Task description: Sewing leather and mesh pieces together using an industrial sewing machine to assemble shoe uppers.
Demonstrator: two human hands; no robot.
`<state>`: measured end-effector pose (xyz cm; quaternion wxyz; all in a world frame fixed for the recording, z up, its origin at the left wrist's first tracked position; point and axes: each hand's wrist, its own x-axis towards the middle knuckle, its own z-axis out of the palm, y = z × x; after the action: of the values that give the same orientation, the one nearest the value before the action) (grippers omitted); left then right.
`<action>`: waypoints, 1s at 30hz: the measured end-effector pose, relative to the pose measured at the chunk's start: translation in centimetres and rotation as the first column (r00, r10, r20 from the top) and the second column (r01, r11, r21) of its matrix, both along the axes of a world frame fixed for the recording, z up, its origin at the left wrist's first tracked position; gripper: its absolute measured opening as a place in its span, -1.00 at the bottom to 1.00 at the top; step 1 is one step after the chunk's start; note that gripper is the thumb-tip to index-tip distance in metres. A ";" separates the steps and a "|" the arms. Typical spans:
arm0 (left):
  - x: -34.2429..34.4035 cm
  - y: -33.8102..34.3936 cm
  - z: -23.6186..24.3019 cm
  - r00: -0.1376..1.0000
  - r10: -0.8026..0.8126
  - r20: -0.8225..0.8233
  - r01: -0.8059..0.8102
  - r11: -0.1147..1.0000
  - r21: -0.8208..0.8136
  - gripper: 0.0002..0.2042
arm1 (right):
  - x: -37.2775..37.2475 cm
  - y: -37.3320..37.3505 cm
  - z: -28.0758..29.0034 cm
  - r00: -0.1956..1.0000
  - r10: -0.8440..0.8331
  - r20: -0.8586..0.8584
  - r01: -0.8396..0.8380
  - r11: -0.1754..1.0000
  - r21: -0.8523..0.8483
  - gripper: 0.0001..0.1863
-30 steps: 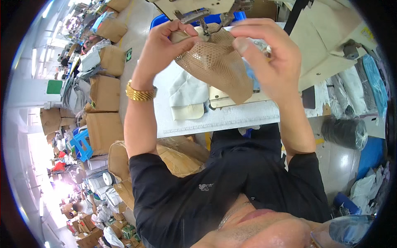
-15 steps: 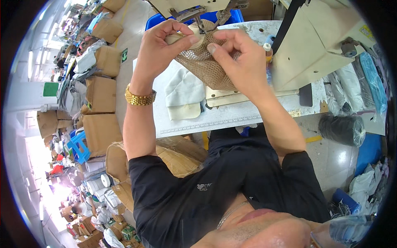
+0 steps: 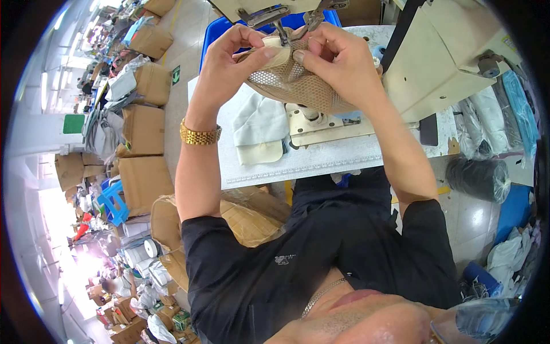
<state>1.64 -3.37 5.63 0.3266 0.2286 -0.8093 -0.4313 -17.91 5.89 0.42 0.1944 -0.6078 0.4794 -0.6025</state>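
Right hand [image 3: 342,62] nearer presser foot [image 3: 285,41] now, pinch grip on tan mesh [image 3: 321,94], likewise left hand [image 3: 225,64], blue bin [image 3: 214,28] behind.

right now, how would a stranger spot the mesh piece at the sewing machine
Find the cream sewing machine on the white table. By its needle end, the left hand and right hand hold the tan mesh piece between them. Its honeycomb of open holes sets it apart from the smooth pale pieces lying on the table.
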 end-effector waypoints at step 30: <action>-0.8 0.7 -2.2 0.958 0.220 -0.185 -0.256 0.946 -0.197 -0.74 | -2.1 -0.1 1.9 0.984 0.162 -0.079 -0.156 0.985 0.068 -0.80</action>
<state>0.87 -2.67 3.42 0.4636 0.2520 -0.7893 -0.3138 -20.01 5.76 2.33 0.2402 -0.6626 0.4554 -0.5440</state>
